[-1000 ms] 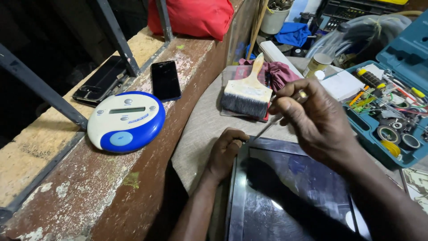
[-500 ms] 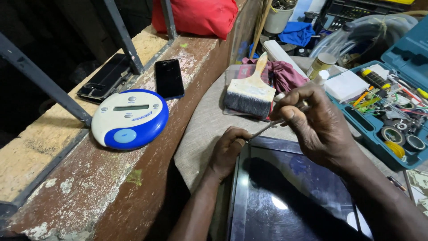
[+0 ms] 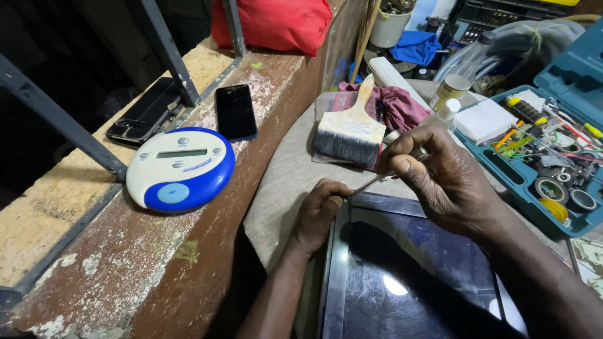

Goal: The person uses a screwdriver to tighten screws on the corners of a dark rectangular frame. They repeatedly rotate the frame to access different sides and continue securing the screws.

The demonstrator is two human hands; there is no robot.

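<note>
A dark glossy tablet (image 3: 414, 276) lies flat on a grey cloth (image 3: 282, 182) in front of me. My left hand (image 3: 317, 213) curls over the tablet's top left corner and presses it down. My right hand (image 3: 440, 176) holds a thin metal screwdriver (image 3: 370, 184) near its handle. The tool's tip points at the tablet's corner, right beside my left fingers.
A wide paintbrush (image 3: 348, 129) lies just beyond my hands. An open teal toolbox (image 3: 546, 157) with several small tools sits at right. On the worn ledge at left lie a round white-and-blue device (image 3: 179, 166), a black phone (image 3: 235, 112) and another dark phone (image 3: 144, 113).
My hands and the screwdriver stay at the tablet's corner. The view has shifted a little, and the tool's tip sits slightly closer to the left fingers.
</note>
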